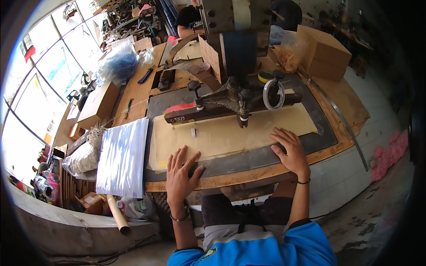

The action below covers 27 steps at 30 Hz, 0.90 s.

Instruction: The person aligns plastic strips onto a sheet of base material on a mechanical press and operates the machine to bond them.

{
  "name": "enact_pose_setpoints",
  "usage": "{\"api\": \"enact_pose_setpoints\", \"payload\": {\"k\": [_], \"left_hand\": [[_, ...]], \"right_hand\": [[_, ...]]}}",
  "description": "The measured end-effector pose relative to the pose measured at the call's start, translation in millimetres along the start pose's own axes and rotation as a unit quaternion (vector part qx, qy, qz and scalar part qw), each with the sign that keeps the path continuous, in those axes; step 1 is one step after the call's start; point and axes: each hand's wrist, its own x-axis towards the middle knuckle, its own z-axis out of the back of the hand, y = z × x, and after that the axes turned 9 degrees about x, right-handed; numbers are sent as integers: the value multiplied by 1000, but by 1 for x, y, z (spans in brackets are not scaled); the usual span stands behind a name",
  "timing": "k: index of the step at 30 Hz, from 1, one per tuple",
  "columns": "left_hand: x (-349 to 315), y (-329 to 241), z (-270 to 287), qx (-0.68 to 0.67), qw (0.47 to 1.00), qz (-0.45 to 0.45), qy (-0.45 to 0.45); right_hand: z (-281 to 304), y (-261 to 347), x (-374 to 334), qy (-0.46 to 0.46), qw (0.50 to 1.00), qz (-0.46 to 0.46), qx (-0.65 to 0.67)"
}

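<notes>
My left hand [181, 175] lies with its fingers spread at the near left of a cream-coloured sheet [239, 135], fingertips on or by its edge. Flat and open, my right hand [290, 153] rests at the sheet's near right edge. Neither hand holds anything. The sheet lies on a dark grey board [239, 167], and a clear film seems to cover part of it. Across the sheet's far side runs a dark bar [235, 111] under a three-armed metal press head [233, 95]. A small white piece [193, 132] sits on the sheet, nearer my left hand.
Clear plastic sheets [122, 157] are stacked left of the board. A tape roll [274, 95] hangs on the press head. Cardboard boxes [321, 53] stand back right, beside a long metal strip [339, 115]. Blue-handled pliers [145, 76] lie far left. Another person [190, 20] is behind the press.
</notes>
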Motion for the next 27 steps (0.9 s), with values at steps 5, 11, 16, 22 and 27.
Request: {"api": "enact_pose_setpoints", "payload": {"k": [5,11,16,22,27], "left_hand": [[-1,-1,3,-4,1000,1,-7],[-2,2,0,-3,1000,-2,-13],[-1,2,0,-7,1000,0,-11],[-1,2,3,-7,1000,3,-12],[-1,1,4,-7,1000,5,-9]], "right_hand": [[1,1,-2,7,1000,11,-1],[3,4,-1,10,1000,16,8],[3,2,-2,10,1000,11,9],[2,1,0,6,1000,18,9],[2,-1,1,12,1000,9,12]]}}
